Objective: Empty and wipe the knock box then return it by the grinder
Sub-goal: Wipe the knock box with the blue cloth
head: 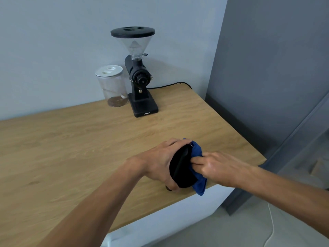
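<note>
Both hands work together — left hand [158,161] gripping the black knock box [181,168], right hand [217,166] pinching a blue cloth [198,175] against it.

Clear lidded jar [114,86] on wooden counter [71,148]; grey wall panel [267,68] right.

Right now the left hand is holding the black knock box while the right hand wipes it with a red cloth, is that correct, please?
Not quite: the cloth is blue, not red, as the head view shows. The rest holds: the left hand is holding the black knock box while the right hand wipes it with the cloth.
</note>
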